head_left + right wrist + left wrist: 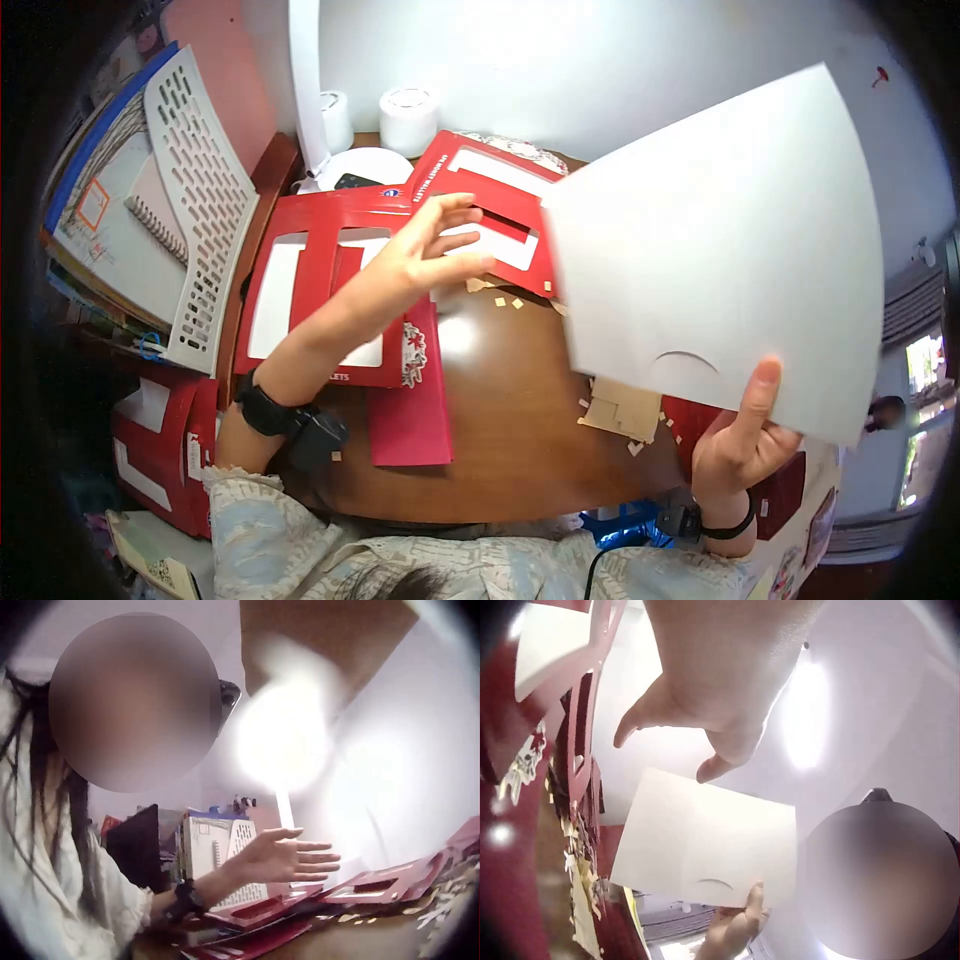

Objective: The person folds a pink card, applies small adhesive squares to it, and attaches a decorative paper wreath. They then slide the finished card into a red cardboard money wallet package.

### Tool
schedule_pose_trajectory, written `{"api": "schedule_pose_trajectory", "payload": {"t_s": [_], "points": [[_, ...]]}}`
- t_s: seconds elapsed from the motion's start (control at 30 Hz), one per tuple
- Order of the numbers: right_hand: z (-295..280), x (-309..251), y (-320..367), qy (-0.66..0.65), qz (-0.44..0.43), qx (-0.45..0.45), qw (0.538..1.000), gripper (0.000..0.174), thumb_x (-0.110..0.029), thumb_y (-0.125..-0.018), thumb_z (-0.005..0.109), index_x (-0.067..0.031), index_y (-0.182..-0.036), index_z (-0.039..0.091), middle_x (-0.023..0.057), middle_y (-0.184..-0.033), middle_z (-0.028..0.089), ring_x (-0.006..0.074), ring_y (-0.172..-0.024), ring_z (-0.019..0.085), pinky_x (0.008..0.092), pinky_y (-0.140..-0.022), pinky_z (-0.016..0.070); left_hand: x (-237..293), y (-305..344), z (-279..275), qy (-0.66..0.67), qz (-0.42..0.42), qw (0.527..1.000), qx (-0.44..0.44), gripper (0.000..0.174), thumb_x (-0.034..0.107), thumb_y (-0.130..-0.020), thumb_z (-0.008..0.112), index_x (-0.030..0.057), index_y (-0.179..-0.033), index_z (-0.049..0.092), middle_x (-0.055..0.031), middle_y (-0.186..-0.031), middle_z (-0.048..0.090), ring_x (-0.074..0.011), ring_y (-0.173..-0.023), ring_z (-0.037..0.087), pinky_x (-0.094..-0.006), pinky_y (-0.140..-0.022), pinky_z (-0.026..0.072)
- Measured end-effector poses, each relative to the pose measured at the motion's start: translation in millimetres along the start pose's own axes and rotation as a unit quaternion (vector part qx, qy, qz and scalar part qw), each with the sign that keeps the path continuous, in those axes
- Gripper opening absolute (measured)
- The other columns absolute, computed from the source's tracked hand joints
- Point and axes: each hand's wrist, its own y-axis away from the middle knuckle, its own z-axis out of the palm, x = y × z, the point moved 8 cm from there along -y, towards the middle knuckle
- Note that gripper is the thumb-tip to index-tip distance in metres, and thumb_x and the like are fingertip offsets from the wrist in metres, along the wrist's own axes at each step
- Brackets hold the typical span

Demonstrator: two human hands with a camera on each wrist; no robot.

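Observation:
My right hand [745, 450] holds a large white card sheet [700, 240] by its lower edge, thumb across the near face. The sheet is raised and tilted on the right side of the head view, with a short curved slit near its bottom edge. My left hand [430, 245] is in the air with fingers extended and spread, holding nothing. Below it in the head view lies a red cardboard frame [318, 270] with white windows. A second red frame [500, 180] lies behind, lettered along one side. In the left wrist view the sheet [705, 832] stands apart from the left fingers.
A bright pink folder [412, 420] and small tan paper scraps [622, 408] lie on the brown wooden desk [510, 400]. A white lamp [306, 90] and white canisters [408, 118] stand at the back. At left is a perforated white file holder [205, 200].

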Motion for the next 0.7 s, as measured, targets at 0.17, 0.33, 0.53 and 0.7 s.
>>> {"api": "schedule_pose_trajectory", "payload": {"t_s": [0.17, 0.33, 0.53, 0.7], "points": [[-2.7, 42.4, 33.9, -0.220, 0.213, 0.045, 0.951, 0.025, -0.003, -0.101, 0.059, 0.0001, -0.125, 0.056, 0.0100, -0.122, 0.064, 0.0168, -0.107, 0.063, 0.0309, -0.095, 0.0513, -12.6, 0.6, 11.4, -0.020, -0.101, 0.984, -0.144, 0.059, 0.020, -0.095, 0.069, -0.0023, -0.145, 0.045, -0.0118, -0.125, 0.064, -0.0171, -0.116, 0.062, -0.0329, -0.099, 0.0530], [-10.2, 64.6, 86.5, -0.083, 0.320, -0.094, 0.939, 0.024, -0.003, -0.098, 0.063, 0.0064, -0.119, 0.060, 0.0101, -0.118, 0.064, 0.0165, -0.107, 0.060, 0.0308, -0.093, 0.0483, -25.1, -0.2, 9.1, -0.023, -0.151, 0.976, -0.155, 0.054, 0.005, -0.095, 0.067, -0.0066, -0.143, 0.046, -0.0081, -0.099, 0.073, -0.0096, -0.077, 0.070, -0.0214, -0.068, 0.0581], [10.8, 72.1, 130.1, 0.050, 0.304, -0.341, 0.888, 0.026, -0.007, -0.099, 0.061, 0.0064, -0.121, 0.061, 0.0163, -0.112, 0.067, 0.0245, -0.101, 0.064, 0.0355, -0.093, 0.0490, -35.9, 7.5, 18.6, -0.131, -0.191, 0.955, -0.187, 0.048, 0.007, -0.094, 0.067, -0.0101, -0.135, 0.049, -0.0127, -0.097, 0.073, -0.0149, -0.078, 0.073, -0.0263, -0.066, 0.0615], [34.0, 56.0, 129.6, 0.029, 0.110, -0.356, 0.928, 0.081, 0.006, -0.087, 0.056, 0.0153, -0.153, 0.012, 0.0417, -0.158, 0.015, 0.0552, -0.149, 0.019, 0.0532, -0.119, 0.0265, -43.6, 11.2, 24.5, -0.216, -0.195, 0.938, -0.191, 0.047, 0.007, -0.096, 0.066, -0.0092, -0.134, 0.046, -0.0123, -0.089, 0.073, -0.0140, -0.069, 0.071, -0.0247, -0.061, 0.0588]]}}
